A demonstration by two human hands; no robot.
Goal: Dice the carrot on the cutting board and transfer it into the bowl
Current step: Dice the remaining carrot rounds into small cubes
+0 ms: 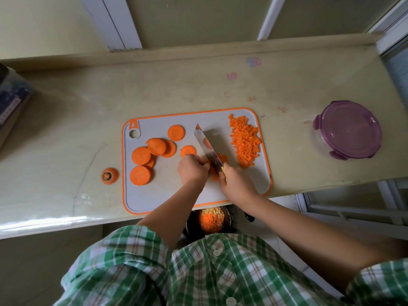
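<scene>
Mid cutting board (pixel 167 195), right hand (pixel 237 183) grips a knife (pixel 208 146), left hand (pixel 192 168) pins carrot pieces (pixel 213 173) under curled fingers; dice (pixel 245 142) crowd the board's right edge, slices (pixel 141 155) its left.

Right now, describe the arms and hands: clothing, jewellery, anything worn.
Left hand and right hand are bare: no gloves, rings or watch show. Forearms are uncovered. The left sleeve and right sleeve, green-and-white plaid, end near the elbows; the shirt has white buttons.
</scene>
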